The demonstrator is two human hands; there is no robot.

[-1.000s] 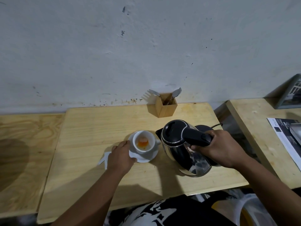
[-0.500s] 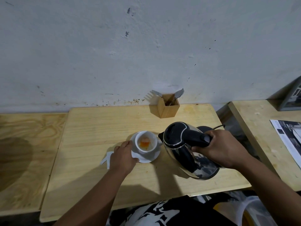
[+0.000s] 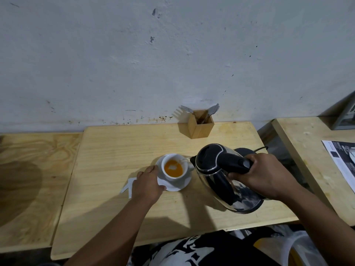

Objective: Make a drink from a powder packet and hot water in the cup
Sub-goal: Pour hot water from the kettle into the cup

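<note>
A white cup [image 3: 184,173] stands on a white saucer [image 3: 173,186] near the middle of the wooden table [image 3: 119,150]. Orange liquid fills part of the cup. My right hand [image 3: 266,174] grips the black handle of a steel kettle [image 3: 221,175], tilted left, and a thin stream of water runs from its spout into the cup. My left hand [image 3: 148,184] rests on the saucer's left rim, steadying it. A torn white packet [image 3: 128,186] lies on the table, partly hidden under that hand.
A wooden holder [image 3: 200,126] with a fork and spoons stands by the wall at the back. The kettle's black base [image 3: 247,151] and cord sit behind the kettle. A second table [image 3: 307,150] with a printed sheet [image 3: 342,162] is at the right.
The kettle has tipped further left toward the cup and water now pours in. The orange liquid in the cup has risen. My left hand stays on the saucer.
</note>
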